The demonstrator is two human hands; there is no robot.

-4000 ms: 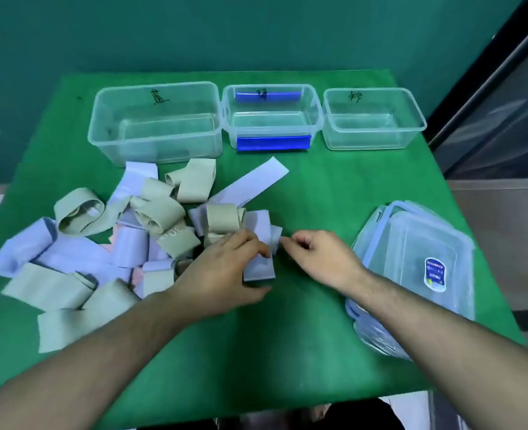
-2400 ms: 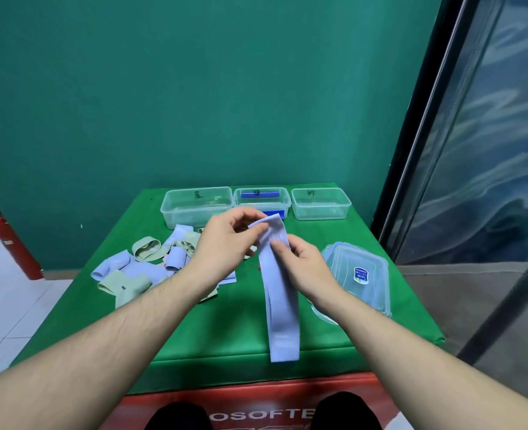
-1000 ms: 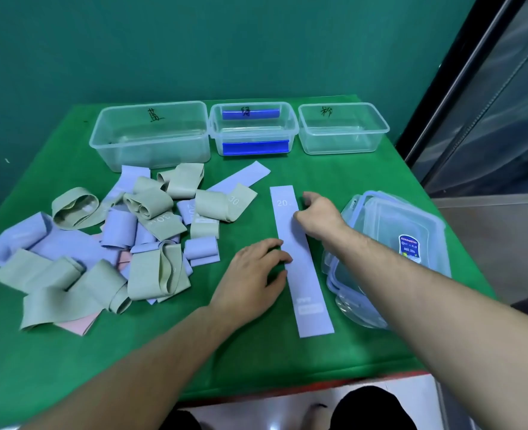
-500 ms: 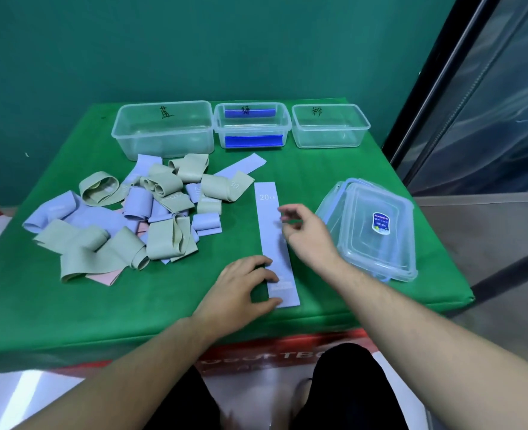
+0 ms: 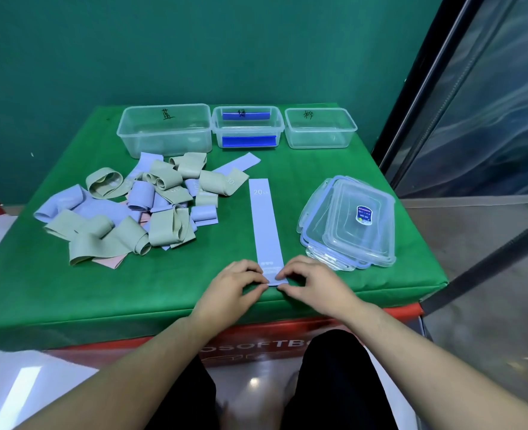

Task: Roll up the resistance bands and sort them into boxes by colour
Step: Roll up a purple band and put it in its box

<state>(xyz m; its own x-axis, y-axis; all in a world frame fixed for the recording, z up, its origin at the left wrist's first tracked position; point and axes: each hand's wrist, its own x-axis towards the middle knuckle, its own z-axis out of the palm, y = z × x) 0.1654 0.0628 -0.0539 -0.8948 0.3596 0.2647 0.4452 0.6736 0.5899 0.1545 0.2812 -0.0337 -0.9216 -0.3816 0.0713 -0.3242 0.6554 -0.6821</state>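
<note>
Fingers (image 5: 264, 271) of both hands: curled and pinching the near end of one flat blue band (image 5: 265, 225), left hand (image 5: 233, 288) on its left corner, right hand (image 5: 310, 283) on its right corner; thumbs tucked at the edge.

Head view, single camera.
- Blue band: laid out straight on the desk (image 5: 303, 169), long axis running directly away from the person toward the boxes, "20" print at the far end. Its whole length lies beyond the fingertips, so a roll would likely travel forward, away from the body. Both hands equally near.
- Three clear boxes: large left box (image 5: 163, 131), middle box (image 5: 247, 127), right box (image 5: 320, 128), in a row at the far edge, each with a handwritten mark too small to read surely.
- Loose bands (image 5: 138, 212): blue, green, some pink, heaped left of the flat band, apart from it.
- Lids (image 5: 349, 221): stacked right of the band.

Not determinable: whether the first fold is begun, as the fingers cover the band's end; most of the pink bands are hidden under the heap.
</note>
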